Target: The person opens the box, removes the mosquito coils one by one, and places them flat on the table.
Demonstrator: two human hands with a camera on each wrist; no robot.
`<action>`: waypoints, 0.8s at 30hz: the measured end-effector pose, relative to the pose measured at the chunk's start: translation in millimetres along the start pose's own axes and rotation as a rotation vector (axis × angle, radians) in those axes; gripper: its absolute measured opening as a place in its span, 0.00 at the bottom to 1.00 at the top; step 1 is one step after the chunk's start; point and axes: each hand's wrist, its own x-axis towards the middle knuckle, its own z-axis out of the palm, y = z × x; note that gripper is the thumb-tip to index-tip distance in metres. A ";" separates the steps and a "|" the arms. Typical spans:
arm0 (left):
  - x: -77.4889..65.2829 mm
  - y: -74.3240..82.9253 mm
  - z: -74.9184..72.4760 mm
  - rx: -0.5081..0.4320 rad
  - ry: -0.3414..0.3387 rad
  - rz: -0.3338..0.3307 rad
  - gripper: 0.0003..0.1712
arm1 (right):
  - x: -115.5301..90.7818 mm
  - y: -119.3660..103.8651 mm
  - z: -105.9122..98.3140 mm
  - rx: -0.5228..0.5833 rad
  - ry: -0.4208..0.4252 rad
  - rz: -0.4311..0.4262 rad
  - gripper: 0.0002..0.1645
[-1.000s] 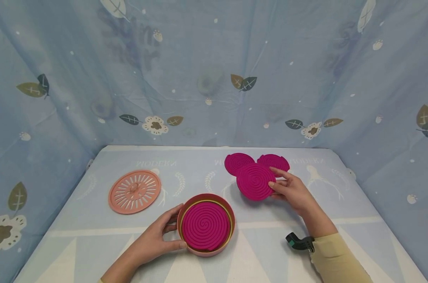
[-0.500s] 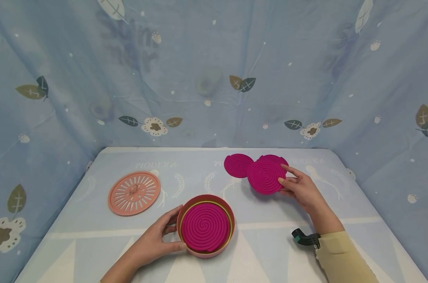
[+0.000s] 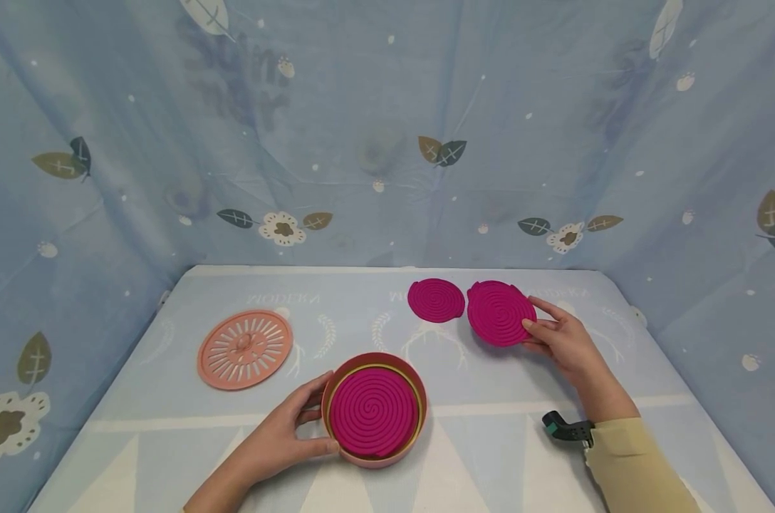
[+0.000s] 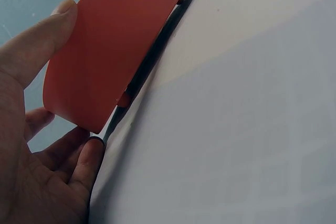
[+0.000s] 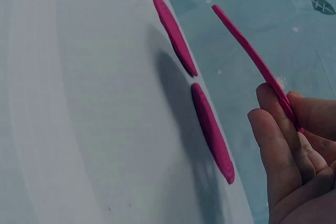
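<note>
My right hand (image 3: 563, 345) pinches a magenta spiral mosquito coil (image 3: 504, 317) by its right edge, thumb on top and fingers beneath. In the right wrist view this held coil (image 5: 251, 53) is tilted and raised off the table. Two more coils lie flat below: the left coil (image 3: 435, 301) is in full sight, while the head view shows little of the right coil (image 5: 212, 135) behind the held one. My left hand (image 3: 291, 431) grips the left side of a round pinkish-red mosquito coil box (image 3: 420, 381), whose wall (image 4: 110, 51) fills the left wrist view. A coil (image 3: 373, 412) lies inside it.
A round, slotted, salmon-coloured lid (image 3: 244, 349) lies on the table to the left of the box. Patterned blue curtains (image 3: 387, 142) stand at the back and both sides of the pale table (image 3: 477, 456). A dark device (image 3: 567, 429) is strapped at the right wrist.
My right hand has moved right and slightly back with the held coil, from between the two table coils to over the right one. The left hand and box have not moved.
</note>
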 end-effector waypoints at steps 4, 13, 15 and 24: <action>0.5 0.7 -0.5 -0.003 -0.001 0.007 0.59 | 1.6 -0.5 -7.8 0.004 0.024 0.004 0.47; 1.2 0.4 -0.2 0.002 0.001 0.003 0.60 | 7.6 0.3 -27.9 0.010 0.093 0.053 0.51; 1.1 -0.3 -0.1 0.002 0.001 0.008 0.60 | 8.8 0.0 -32.5 0.001 0.113 0.066 0.52; 0.6 -0.4 -0.2 0.007 0.000 0.004 0.59 | 14.7 -1.7 -50.7 0.026 0.164 0.092 0.52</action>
